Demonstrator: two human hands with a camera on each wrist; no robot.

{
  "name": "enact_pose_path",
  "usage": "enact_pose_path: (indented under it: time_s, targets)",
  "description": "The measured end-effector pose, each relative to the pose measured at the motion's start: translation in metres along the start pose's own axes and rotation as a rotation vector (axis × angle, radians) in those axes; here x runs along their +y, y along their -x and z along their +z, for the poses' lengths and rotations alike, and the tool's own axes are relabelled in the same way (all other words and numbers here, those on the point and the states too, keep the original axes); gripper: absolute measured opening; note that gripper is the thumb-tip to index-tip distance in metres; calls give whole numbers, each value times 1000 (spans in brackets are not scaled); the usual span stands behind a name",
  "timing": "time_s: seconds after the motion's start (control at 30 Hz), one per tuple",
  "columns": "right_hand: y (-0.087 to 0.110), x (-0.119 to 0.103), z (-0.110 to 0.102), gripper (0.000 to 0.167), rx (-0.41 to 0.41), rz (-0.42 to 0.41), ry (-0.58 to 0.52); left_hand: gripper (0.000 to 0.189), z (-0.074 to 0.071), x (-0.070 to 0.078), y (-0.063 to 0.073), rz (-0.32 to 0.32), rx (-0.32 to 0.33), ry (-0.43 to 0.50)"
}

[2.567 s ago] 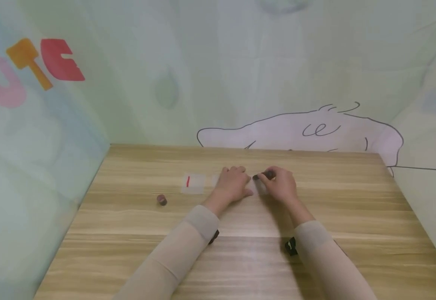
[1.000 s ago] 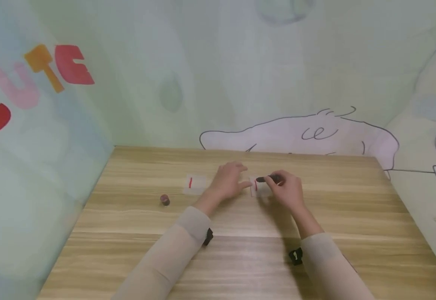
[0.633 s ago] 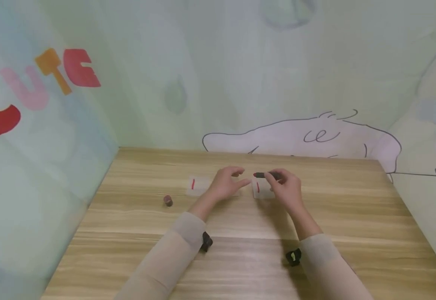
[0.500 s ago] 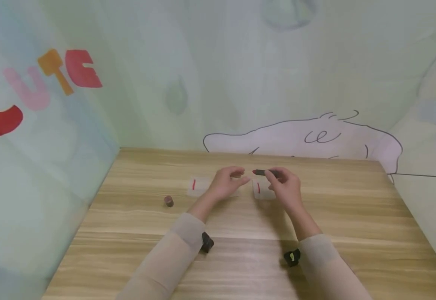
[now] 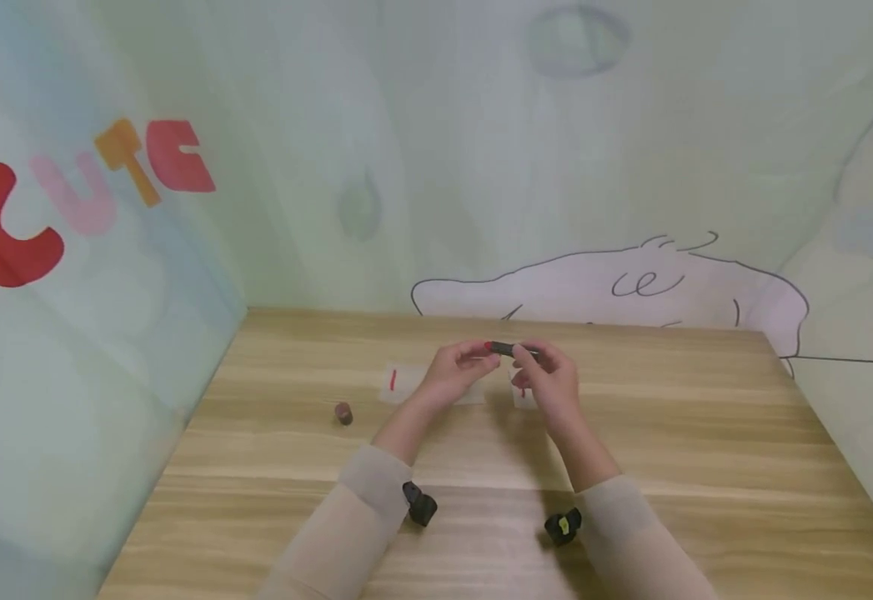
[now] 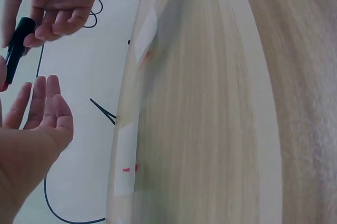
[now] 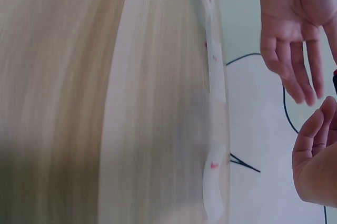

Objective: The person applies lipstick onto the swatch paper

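A black lipstick (image 5: 502,348) with a red tip lies across the gap between the hands, raised off the table. My right hand (image 5: 552,383) pinches its back end between thumb and fingers; in the left wrist view the dark tube (image 6: 19,45) shows between them. My left hand (image 5: 447,377) is held with fingers fairly straight, index finger close to the red tip; whether it touches I cannot tell. Below the right hand lies a thin white piece (image 5: 524,402) with a red mark. Another white piece (image 5: 406,387) with a red stroke lies left, partly behind the left hand.
A short, dark reddish cap (image 5: 343,413) stands on the wooden table (image 5: 293,500) at the left. Between the outer pieces, a middle white strip (image 7: 216,71) also bears a red mark. A printed cloth (image 5: 293,167) hangs behind the table.
My right hand has drawn a red stroke on the right white piece, then lifted the lipstick and brought it left to my left hand. The left hand has come off the table surface.
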State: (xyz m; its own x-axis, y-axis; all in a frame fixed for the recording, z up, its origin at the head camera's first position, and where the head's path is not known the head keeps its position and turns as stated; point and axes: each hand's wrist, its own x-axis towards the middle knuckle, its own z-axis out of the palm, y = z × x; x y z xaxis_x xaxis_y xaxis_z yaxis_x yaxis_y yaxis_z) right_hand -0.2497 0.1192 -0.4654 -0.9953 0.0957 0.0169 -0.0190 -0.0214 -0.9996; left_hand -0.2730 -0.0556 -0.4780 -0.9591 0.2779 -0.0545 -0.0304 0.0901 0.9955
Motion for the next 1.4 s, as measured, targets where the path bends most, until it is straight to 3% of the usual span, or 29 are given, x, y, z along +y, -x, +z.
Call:
enact_pose_path:
  time_s: [0.33,0.6,1.1,1.4]
  targets:
    - [5,8,19,5,-28,27,-188,33,3,0,9,39,46,124]
    - [5,6,26,8,-55,36,-171,36,-1,6,13,-15,123,88]
    - [6,6,29,15,-99,-9,-203,35,-5,10,15,12,169,94]
    - [6,6,30,26,-131,-78,-144,35,-9,12,17,31,204,84]
